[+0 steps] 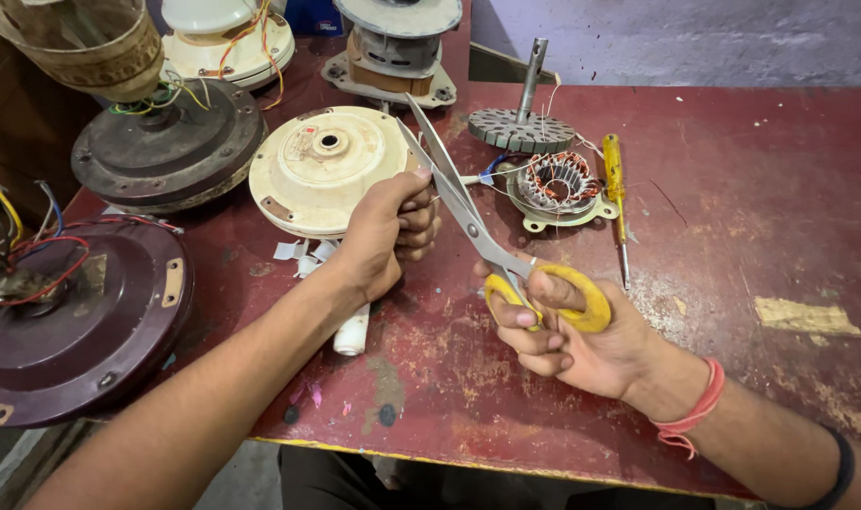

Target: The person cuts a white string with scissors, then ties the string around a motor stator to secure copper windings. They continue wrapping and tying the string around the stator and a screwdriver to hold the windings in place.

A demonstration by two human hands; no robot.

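Worn red paint covers the desk [733, 236], chipped to bare patches along its near edge. Over it, the right hand [567, 331] grips a pair of yellow-handled scissors [487, 241], fingers through the loops, blades parted and pointing up and away. The left hand [388, 236] is clenched just beside the blades; whatever it pinches is hidden inside the fist. A white roll [352, 332] lies partly under the left wrist, scraps of white paper [298, 253] beside it. Beyond the fist sits a cream round motor cover [322, 165] bearing a small pale label near its hub, too blurred to make out. Right of the blades lie a copper-wound stator [556, 186], a grey rotor with an upright shaft [523, 123] and a yellow screwdriver [616, 189]. A maroon motor housing [81, 321] with red wires is cut off at the left edge; more motors at the top edge are cropped.
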